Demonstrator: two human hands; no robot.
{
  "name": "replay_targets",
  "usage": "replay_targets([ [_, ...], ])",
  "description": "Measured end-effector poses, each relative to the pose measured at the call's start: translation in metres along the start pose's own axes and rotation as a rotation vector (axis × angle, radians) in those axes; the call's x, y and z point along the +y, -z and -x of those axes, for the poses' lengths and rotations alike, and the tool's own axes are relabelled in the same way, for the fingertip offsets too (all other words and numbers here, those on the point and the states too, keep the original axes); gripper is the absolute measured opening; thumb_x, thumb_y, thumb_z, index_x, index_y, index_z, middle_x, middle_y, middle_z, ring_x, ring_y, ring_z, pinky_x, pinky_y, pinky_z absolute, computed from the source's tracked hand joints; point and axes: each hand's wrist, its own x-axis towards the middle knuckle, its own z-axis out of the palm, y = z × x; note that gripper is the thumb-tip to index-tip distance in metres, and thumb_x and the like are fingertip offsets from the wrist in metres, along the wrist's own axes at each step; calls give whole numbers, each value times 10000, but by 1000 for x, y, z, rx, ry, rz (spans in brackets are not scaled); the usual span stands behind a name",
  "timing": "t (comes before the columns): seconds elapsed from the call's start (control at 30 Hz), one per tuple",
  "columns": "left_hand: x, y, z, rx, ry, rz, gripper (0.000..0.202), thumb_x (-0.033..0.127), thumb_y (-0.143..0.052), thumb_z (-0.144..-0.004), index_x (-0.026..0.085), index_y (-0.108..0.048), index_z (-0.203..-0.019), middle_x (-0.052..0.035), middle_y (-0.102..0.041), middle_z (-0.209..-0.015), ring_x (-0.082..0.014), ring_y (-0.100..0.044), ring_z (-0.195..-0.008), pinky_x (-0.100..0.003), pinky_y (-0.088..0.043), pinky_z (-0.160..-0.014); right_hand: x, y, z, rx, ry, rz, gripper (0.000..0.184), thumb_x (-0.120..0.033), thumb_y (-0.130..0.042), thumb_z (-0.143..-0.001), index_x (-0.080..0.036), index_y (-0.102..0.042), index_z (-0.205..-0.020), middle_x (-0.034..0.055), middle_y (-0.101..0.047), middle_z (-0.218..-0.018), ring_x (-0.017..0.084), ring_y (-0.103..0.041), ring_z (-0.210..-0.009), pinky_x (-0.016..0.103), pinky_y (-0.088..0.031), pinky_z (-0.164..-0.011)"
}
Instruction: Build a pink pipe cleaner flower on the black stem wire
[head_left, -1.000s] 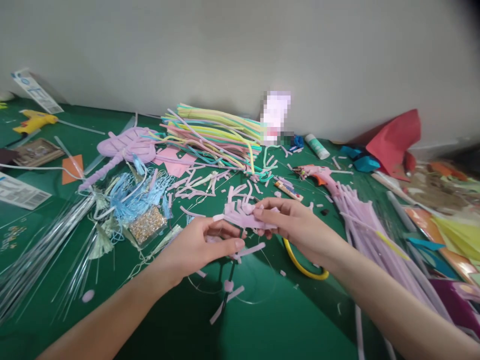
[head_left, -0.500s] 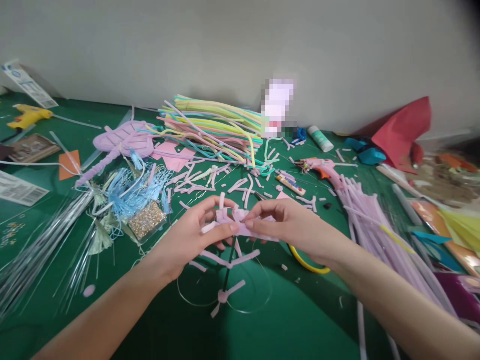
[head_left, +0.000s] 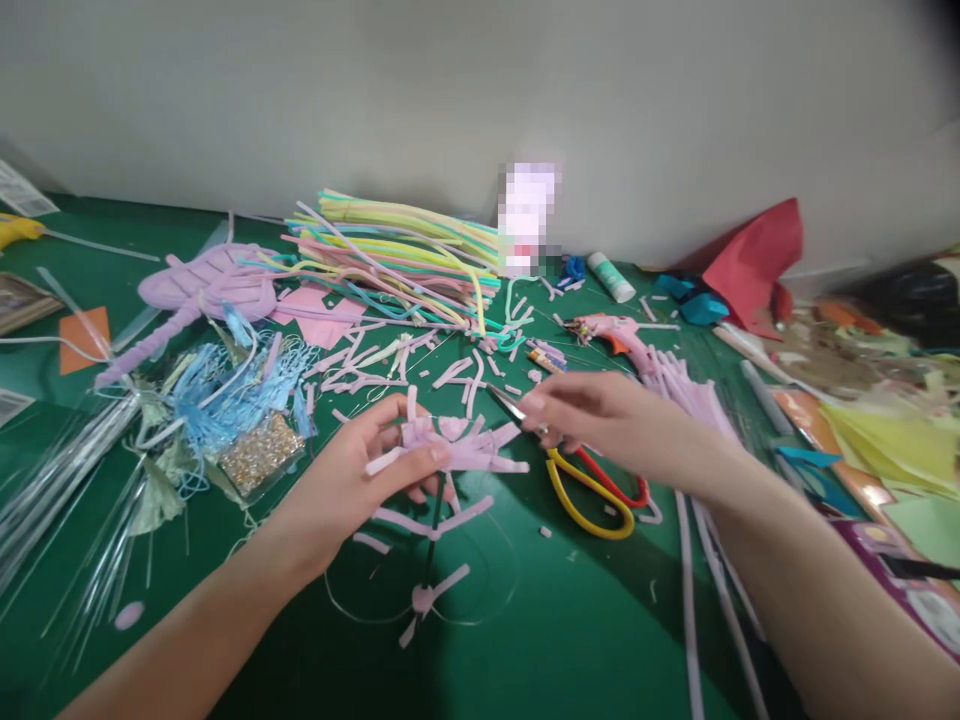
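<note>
Has moved the right hand (head_left: 592, 412) off the lilac piece (head_left: 472, 450) and onto the scissors (head_left: 556, 474) since the earlier frame, and has turned the head view slightly. Pinches the scissors in narrowed fingers around the blades near the pivot, leaving the yellow and red handles spread toward the lower right and the tips pointing to the upper left. Cannot tell whether lifted clear of the green table (head_left: 600, 640). Keeps the left hand (head_left: 384, 452) closed on the lilac piece, between thumb and fingers, with its short strips fanning toward the right hand. Shows below the left hand a dark stem (head_left: 430, 562) with more lilac strips and a small lilac knob (head_left: 422, 599). Shows behind the hands a bundle of multicoloured pipe cleaners (head_left: 405, 258); on the left, blue tassels (head_left: 232, 380) beside a pack of gold beads (head_left: 262, 448); on the right, a pink glue gun (head_left: 626, 340).
</note>
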Motion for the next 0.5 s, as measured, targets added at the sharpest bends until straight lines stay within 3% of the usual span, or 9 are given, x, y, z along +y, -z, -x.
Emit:
replay_targets([
  [0.1,0,1,-1,7,16,41,253,408,-737,-829,218,-586,-899,33,-682,-756,-122,-659,-675,-204,-505,-632,23,41,1,446,-250,564,472,-614,-478,-880,-189,-669,-805,121,-688,-796,255,-604,-729,341,-373,-636],
  [0.13,1,1,-1,13,20,51,247,394,-744,-823,217,-591,-902,31,-687,-768,-126,-668,-672,-208,-510,-629,32,54,-1,528,-359,720,473,-586,-466,-891,-181,-643,-724,146,-664,-732,270,-593,-706,346,-345,-616],
  [0.2,3,1,-2,31,28,53,238,362,-755,-813,213,-598,-909,21,-700,-791,-138,-684,-674,-219,-522,-637,50,72,-9,579,-456,829,466,-494,-456,-907,-176,-583,-592,188,-623,-658,279,-581,-674,350,-301,-586],
  [0.27,5,1,-3,22,26,45,241,343,-762,-805,205,-596,-911,8,-714,-807,-149,-696,-686,-229,-535,-658,66,80,-22,553,-430,820,501,-521,-431,-909,-180,-569,-569,201,-626,-667,270,-580,-679,346,-312,-592],
  [0.37,8,2,-3,-53,33,53,285,359,-772,-799,201,-592,-955,-9,-737,-845,-158,-713,-736,-231,-549,-698,83,78,-44,546,-415,809,520,-583,-453,-878,-166,-599,-603,225,-645,-705,287,-596,-715,344,-333,-605],
  [0.5,7,4,-2,-113,87,108,342,402,-762,-814,199,-610,-1043,-35,-761,-941,-167,-732,-812,-229,-561,-717,99,71,-65,607,-432,775,409,-500,-526,-831,-129,-654,-717,233,-667,-753,340,-622,-760,353,-359,-627],
])
